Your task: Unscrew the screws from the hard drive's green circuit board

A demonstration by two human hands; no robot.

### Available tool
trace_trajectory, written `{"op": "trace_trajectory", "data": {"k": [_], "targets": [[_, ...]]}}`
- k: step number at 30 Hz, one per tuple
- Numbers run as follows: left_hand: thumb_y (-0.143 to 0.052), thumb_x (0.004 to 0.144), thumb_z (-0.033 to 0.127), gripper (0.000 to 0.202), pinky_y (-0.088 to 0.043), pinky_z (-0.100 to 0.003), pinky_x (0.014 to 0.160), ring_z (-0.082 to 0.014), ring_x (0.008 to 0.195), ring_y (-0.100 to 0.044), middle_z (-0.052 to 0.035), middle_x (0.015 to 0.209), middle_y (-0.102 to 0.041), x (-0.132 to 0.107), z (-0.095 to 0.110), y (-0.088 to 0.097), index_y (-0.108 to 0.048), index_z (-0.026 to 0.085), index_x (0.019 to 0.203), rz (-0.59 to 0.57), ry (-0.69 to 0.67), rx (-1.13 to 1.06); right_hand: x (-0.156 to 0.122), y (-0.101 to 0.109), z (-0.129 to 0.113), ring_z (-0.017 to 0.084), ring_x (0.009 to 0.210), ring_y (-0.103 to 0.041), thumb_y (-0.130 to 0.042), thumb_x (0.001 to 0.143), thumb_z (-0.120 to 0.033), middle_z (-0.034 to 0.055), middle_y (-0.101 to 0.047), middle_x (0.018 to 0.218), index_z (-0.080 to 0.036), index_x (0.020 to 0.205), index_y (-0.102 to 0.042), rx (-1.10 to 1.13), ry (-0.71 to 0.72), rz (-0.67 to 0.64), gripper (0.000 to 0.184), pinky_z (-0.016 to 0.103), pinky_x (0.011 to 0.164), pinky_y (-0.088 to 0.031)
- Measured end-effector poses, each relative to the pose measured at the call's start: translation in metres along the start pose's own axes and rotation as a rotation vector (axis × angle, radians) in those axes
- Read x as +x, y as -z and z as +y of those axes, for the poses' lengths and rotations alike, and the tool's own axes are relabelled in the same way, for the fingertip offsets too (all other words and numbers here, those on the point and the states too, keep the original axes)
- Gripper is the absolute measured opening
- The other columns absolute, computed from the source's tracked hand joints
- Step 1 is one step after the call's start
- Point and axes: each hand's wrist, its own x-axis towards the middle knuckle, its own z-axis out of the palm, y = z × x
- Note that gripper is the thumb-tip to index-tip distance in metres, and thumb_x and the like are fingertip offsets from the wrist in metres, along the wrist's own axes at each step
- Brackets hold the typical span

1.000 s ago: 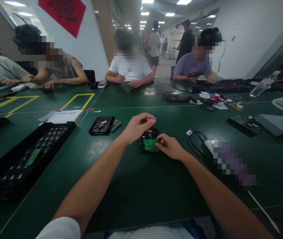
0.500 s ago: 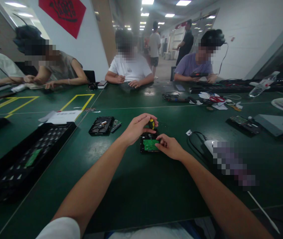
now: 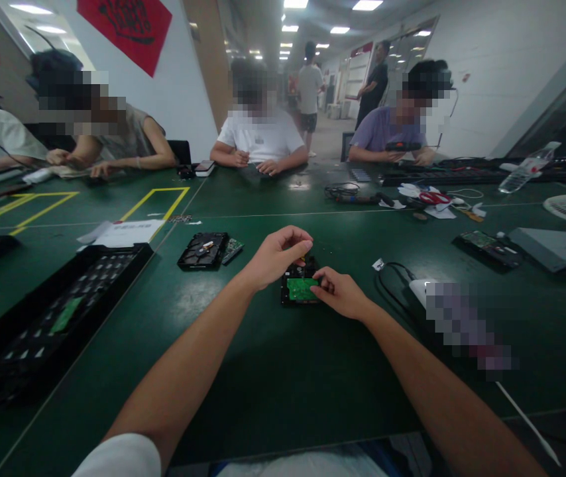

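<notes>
Green and glossy, the bench [image 3: 263, 391] stretches from the hard drive [image 3: 301, 272] down to its near edge, giving open room between the forearms [image 3: 196, 331]. More of that surface runs leftward to a long black tray [image 3: 101, 303] and rightward to a looped black cable [image 3: 395, 264].

The hard drive lies flat, green circuit board [image 3: 301, 289] uppermost, well away from the near edge. Over its far end, the left hand [image 3: 283, 257] has its grip closed on a tool [image 3: 303, 259], mostly hidden, a bit of yellow showing. The right hand [image 3: 340, 293] touches the drive's right edge, fingers curled; whether that grip clamps it I cannot tell.

Raised walls frame the tray's rows of pale marks, with one green piece [image 3: 65, 315] lying inside. Right of its far end sit a second drive [image 3: 203, 255] and a small board [image 3: 233, 250], just beside each other. Far right, a round white basket [image 3: 556, 209] holds something dark, its form unclear.
</notes>
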Motion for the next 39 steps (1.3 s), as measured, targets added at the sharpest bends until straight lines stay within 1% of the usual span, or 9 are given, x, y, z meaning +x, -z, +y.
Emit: {"op": "trace_trajectory", "data": {"k": [4,8,12,15,17,21,26,32,39], "targets": [[-0.065,0.094,0.038,0.024,-0.053,-0.024,0.067,-0.0167,0.090,-0.064,-0.0062,0.102,-0.069,0.0010,-0.0015,0.0008,-0.068,0.018,0.107,-0.021,0.021,-0.043,-0.0001,-0.0004,-0.0002,0.013,0.064,-0.057,-0.063,0.099,-0.042,-0.0044,-0.060,0.074,-0.024,0.115,-0.059,-0.002,0.000,0.011,0.025,0.027,0.061,-0.040],[-0.063,0.096,0.039,0.024,-0.052,-0.023,0.067,-0.0190,0.097,-0.066,-0.0079,0.106,-0.072,0.0014,-0.0022,0.0014,-0.069,0.018,0.104,-0.020,0.040,-0.058,0.0002,0.0005,-0.0013,0.014,0.064,-0.058,-0.062,0.099,-0.042,-0.0039,-0.061,0.075,-0.024,0.116,-0.059,0.002,0.000,0.008,0.025,0.027,0.061,-0.041],[-0.066,0.095,0.043,0.027,-0.056,-0.025,0.067,-0.0182,0.092,-0.065,-0.0073,0.100,-0.069,0.0012,-0.0013,-0.0005,-0.069,0.017,0.101,-0.034,0.048,-0.122,0.0004,0.0013,-0.0016,0.014,0.064,-0.058,-0.062,0.099,-0.042,-0.0036,-0.062,0.076,-0.024,0.117,-0.059,-0.010,0.003,-0.004,0.026,0.027,0.061,-0.041],[-0.069,0.092,0.042,0.026,-0.059,-0.027,0.066,-0.0177,0.088,-0.063,-0.0063,0.095,-0.066,0.0011,-0.0001,-0.0020,-0.069,0.017,0.100,-0.032,0.080,-0.198,0.0005,0.0010,-0.0013,0.013,0.065,-0.059,-0.062,0.099,-0.042,-0.0034,-0.062,0.077,-0.024,0.118,-0.059,-0.016,0.002,-0.004,0.027,0.026,0.061,-0.041],[-0.071,0.091,0.041,0.026,-0.060,-0.027,0.066,-0.0176,0.088,-0.062,-0.0060,0.095,-0.064,0.0009,0.0002,-0.0023,-0.070,0.017,0.100,-0.017,0.096,-0.209,0.0004,0.0009,-0.0012,0.013,0.065,-0.058,-0.062,0.099,-0.042,-0.0034,-0.062,0.077,-0.023,0.118,-0.059,-0.016,0.002,-0.001,0.027,0.026,0.061,-0.041],[-0.071,0.091,0.044,0.028,-0.059,-0.025,0.065,-0.0154,0.085,-0.059,-0.0050,0.097,-0.062,0.0006,-0.0014,-0.0013,-0.072,0.017,0.100,-0.004,0.058,-0.106,0.0002,0.0013,-0.0012,0.013,0.064,-0.058,-0.063,0.099,-0.041,-0.0039,-0.061,0.076,-0.024,0.118,-0.059,-0.009,0.002,-0.002,0.026,0.026,0.060,-0.040],[-0.074,0.089,0.047,0.031,-0.054,-0.022,0.062,-0.0123,0.075,-0.056,-0.0014,0.087,-0.060,-0.0007,-0.0007,-0.0007,-0.068,0.017,0.095,0.012,0.036,0.029,0.0006,0.0013,-0.0012,0.013,0.064,-0.058,-0.063,0.099,-0.038,-0.0043,-0.060,0.076,-0.024,0.117,-0.058,-0.010,0.015,-0.006,0.023,0.026,0.060,-0.040],[-0.075,0.089,0.046,0.031,-0.051,-0.022,0.060,-0.0110,0.071,-0.055,-0.0009,0.085,-0.060,-0.0031,0.0048,-0.0028,-0.066,0.017,0.093,-0.013,0.037,0.059,0.0002,0.0008,-0.0011,0.013,0.064,-0.057,-0.063,0.099,-0.038,-0.0045,-0.060,0.075,-0.024,0.116,-0.058,-0.012,0.023,0.009,0.023,0.027,0.061,-0.040],[-0.075,0.089,0.046,0.031,-0.051,-0.022,0.059,-0.0119,0.073,-0.058,-0.0018,0.086,-0.063,-0.0014,0.0001,-0.0014,-0.066,0.017,0.094,0.016,0.035,0.068,-0.0005,0.0018,-0.0026,0.013,0.065,-0.058,-0.062,0.099,-0.038,-0.0039,-0.062,0.076,-0.023,0.116,-0.058,-0.017,0.014,0.000,0.023,0.026,0.061,-0.040]]}}
